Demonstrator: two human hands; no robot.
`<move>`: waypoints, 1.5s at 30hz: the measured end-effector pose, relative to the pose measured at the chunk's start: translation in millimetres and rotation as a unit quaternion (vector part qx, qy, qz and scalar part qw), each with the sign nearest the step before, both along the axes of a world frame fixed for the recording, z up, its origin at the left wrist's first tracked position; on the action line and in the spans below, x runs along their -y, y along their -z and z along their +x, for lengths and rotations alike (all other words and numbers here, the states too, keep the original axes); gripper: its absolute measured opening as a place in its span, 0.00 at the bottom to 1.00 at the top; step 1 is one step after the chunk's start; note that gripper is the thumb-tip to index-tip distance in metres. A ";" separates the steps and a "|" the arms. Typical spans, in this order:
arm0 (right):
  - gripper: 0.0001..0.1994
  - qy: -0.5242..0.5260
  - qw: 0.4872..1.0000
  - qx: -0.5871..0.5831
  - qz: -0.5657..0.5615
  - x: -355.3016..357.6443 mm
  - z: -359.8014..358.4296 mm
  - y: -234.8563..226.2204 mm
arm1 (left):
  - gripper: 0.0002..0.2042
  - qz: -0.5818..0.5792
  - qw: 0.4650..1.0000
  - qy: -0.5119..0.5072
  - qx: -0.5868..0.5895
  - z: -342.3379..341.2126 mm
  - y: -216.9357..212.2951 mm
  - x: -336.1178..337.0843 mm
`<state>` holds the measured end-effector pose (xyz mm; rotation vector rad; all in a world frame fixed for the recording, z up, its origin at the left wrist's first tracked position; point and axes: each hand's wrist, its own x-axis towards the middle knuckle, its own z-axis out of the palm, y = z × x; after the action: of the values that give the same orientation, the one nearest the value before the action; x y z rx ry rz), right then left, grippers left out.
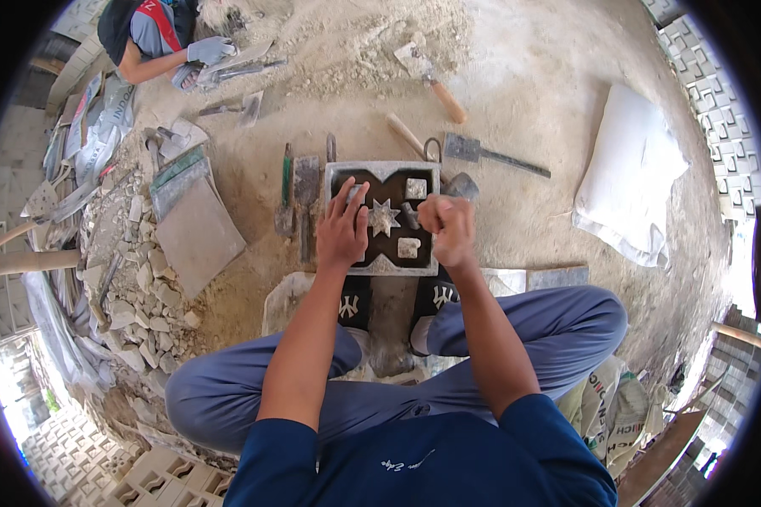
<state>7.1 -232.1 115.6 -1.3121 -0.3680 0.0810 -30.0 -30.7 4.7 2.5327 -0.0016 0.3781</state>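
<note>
A square grey mould (382,167) with a dark inside sits on the ground between my feet. In its middle is a pale star-shaped piece (384,219), and square blocks such as the upper right block (416,188) stand near its corners. My left hand (342,226) lies over the mould's left side with fingers stretched out, reaching over the upper left block. A fist is formed by my right hand (450,226) at the right rim, somewhat blurred. From it a dark, blunt tool head (410,215), apparently a small hammer's, points into the mould; its handle is hidden.
Left of the mould lie a green-handled tool (287,182) and a flat metal tool (307,182). Beyond it are a scraper (490,154) and a trowel (431,80). Rubble (148,296) and boards (196,224) lie left, a white sheet (627,173) right. A gloved co-worker's hand (211,51) works upper left.
</note>
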 end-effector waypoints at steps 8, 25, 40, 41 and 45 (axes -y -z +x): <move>0.25 0.068 0.997 -0.006 0.028 -8.4 -3.0 9.8 | 0.21 0.007 1.000 -0.004 -0.002 -0.3 2.5 3.9; 0.25 -0.027 0.992 -0.008 -0.119 -6.1 -5.2 12.1 | 0.24 0.009 1.000 -0.010 -0.019 4.3 7.9 1.0; 0.23 0.022 0.963 0.223 -0.148 -2.8 -48.3 28.6 | 0.24 0.000 0.999 -0.011 -0.037 1.3 3.2 2.6; 0.26 0.036 0.971 0.190 -0.141 -3.1 -48.0 20.9 | 0.24 0.001 0.999 -0.014 -0.037 1.5 4.0 3.2; 0.28 0.030 0.979 0.169 -0.114 -5.9 -38.4 22.3 | 0.24 0.005 0.999 -0.014 -0.031 9.5 3.6 3.7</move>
<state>-31.4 -226.2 93.3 -1.5669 -0.6214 -0.1568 -20.6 -34.4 1.1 2.5559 0.0564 0.3108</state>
